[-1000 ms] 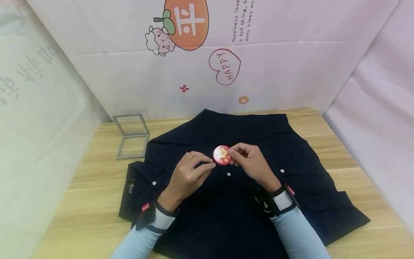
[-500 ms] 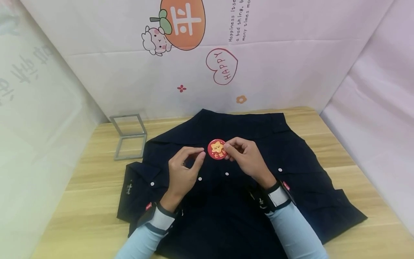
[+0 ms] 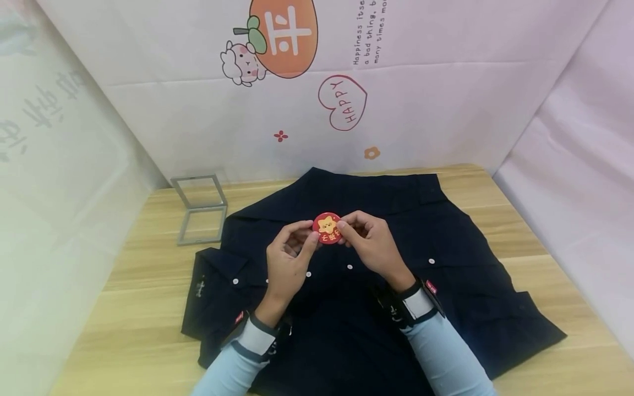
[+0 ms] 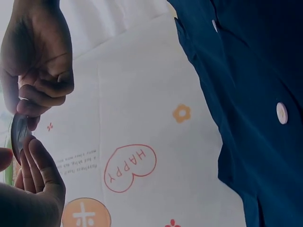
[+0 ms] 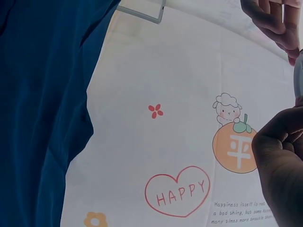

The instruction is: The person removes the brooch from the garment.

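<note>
A round red button badge [image 3: 327,230] with a yellow star figure is held up over a dark navy shirt [image 3: 376,308], its printed face toward the head camera. My right hand [image 3: 371,242] pinches its right edge between thumb and fingers. At the left edge, my left hand [image 3: 289,258] has the rim between thumb and fingertips. The left wrist view shows the grey back of the badge [image 4: 20,135] between both hands. Only a sliver of the badge [image 5: 298,80] appears in the right wrist view.
A grey square hinged frame [image 3: 203,224] stands unfolded at the back left of the wooden table [image 3: 134,308]. The shirt lies spread with white buttons showing. Printed white cloth [image 3: 436,104] hangs behind the table, with more cloth on both sides.
The badge has tilted to face the head camera and shifted slightly left. My left hand, apart from it half a second ago, has closed its fingertips on the left edge.
</note>
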A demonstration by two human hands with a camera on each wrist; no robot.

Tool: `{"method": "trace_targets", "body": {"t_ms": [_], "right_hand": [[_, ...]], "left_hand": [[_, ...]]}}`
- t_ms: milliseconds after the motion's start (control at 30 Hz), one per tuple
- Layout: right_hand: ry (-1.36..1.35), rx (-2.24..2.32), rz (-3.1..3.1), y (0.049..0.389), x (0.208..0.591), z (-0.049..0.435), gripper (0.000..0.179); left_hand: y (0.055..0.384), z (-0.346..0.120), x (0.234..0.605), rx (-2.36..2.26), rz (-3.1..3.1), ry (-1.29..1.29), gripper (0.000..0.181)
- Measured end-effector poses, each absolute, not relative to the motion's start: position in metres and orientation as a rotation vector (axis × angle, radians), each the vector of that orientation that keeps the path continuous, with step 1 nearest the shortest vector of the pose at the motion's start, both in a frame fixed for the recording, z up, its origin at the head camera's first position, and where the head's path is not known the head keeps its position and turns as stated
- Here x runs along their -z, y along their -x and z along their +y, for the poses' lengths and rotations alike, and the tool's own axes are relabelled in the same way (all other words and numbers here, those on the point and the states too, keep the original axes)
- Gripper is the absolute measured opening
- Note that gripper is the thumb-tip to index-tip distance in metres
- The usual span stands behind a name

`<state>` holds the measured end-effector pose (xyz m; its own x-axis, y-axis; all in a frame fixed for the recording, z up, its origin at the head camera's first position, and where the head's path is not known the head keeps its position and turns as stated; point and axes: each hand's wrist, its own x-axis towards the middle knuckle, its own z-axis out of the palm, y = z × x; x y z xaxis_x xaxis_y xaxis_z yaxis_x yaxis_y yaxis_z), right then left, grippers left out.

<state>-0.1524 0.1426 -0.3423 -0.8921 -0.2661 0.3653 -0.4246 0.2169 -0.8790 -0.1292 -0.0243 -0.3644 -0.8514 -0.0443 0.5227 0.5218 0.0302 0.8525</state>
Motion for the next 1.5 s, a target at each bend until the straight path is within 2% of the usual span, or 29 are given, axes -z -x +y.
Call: {"method": "trace_targets", "body": {"t_ms": [300,600,933,1200,1500], "right_hand": [[-0.664,-1.761,-2.309,0.152,0.346,0.140,0.012],[-0.656,-1.774,-2.301,0.152,0.347,0.138,0.011],[-0.640,-1.797,-2.336,0.153,0.348,0.137,0.013],[-0.619,-1.837,-2.358,0.167,0.374,0.140,0.022],[-0.627,-1.839,-2.392,0.158,0.356,0.134,0.021]], "left_hand": [[0.141,-0.029,0.386,2.152,-1.902,0.399,0.022],[0.143,-0.030,0.386,2.283,-1.870,0.396,0.029],[0.143,-0.030,0.386,2.273,-1.867,0.393,0.028],[0.143,-0.045,0.384,2.249,-1.831,0.317,0.026],[0.140,-0.071,0.387,2.227,-1.808,0.164,0.028]]}}
